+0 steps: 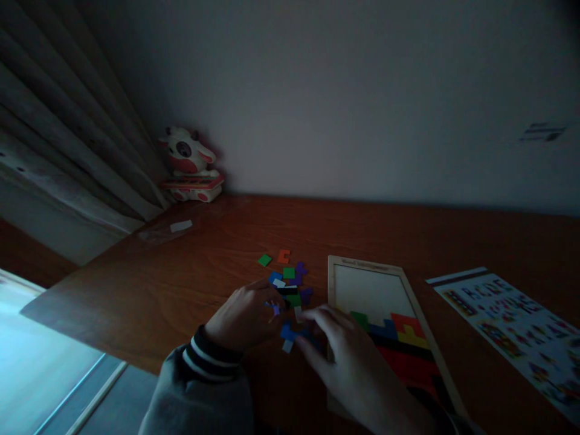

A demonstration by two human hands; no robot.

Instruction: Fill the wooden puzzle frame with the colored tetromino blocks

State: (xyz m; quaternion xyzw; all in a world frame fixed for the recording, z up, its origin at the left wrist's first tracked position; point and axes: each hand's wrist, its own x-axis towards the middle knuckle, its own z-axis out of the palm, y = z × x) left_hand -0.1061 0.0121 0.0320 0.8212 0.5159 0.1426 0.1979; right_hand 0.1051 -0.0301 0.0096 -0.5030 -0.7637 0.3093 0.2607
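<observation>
My left hand [247, 315] lies palm down over the loose pieces, its fingers apart and slightly blurred, with a light purple piece [277, 310] showing at their tips. Thumb and index finger of my right hand [347, 356] close around a blue puzzle piece [287, 331] just left of the board. Beyond my hands are green [289, 273], purple [296, 278], orange [284, 256] and blue pieces. The wooden puzzle board [332, 284] lies partly under my right hand. Coloured pieces fill its nearer part, and its far part shows pale backing.
On the right lies a printed sheet [512, 323] of letters and pictures. A cow-shaped toy [193, 166] stands at the back left near the curtain [67, 121]. Clear plastic with a white label [181, 226] lies in front of it. A wall [362, 103] borders the table's [217, 241] back edge.
</observation>
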